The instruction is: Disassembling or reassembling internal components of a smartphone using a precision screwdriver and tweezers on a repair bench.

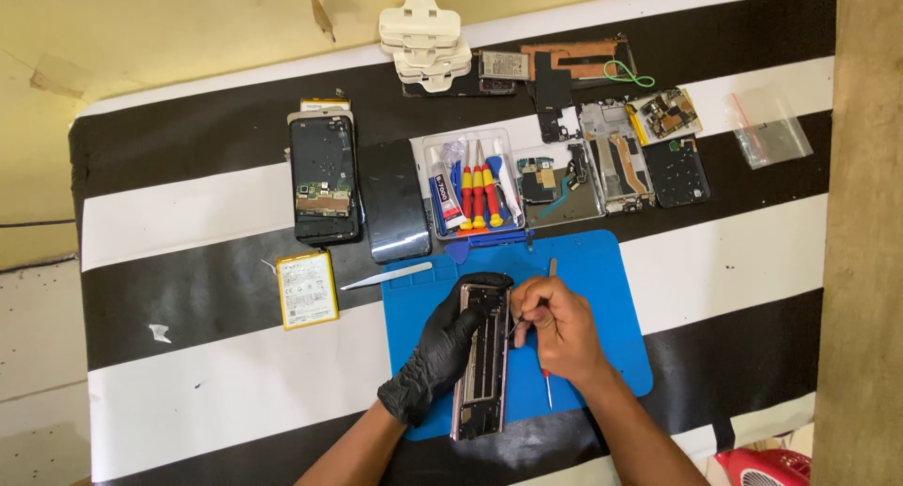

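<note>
An opened phone frame (pixel 483 373) lies lengthwise on a blue work mat (pixel 602 288). My left hand (pixel 442 354), in a black glove, grips the frame's left edge and top. My bare right hand (pixel 557 328) pinches a thin dark tool, likely tweezers (pixel 516 328), with its tip at the frame's upper right edge. A small red-handled screwdriver (pixel 546 389) lies on the mat under my right wrist.
Metal tweezers (pixel 386 276) and a yellow-edged battery (pixel 307 289) lie left of the mat. Behind it stand a clear tray of screwdrivers and glue (pixel 470 185), two phones (pixel 324 178), several dismantled phone parts (pixel 621 161), white chargers (pixel 423 42) and a plastic bag (pixel 769 128).
</note>
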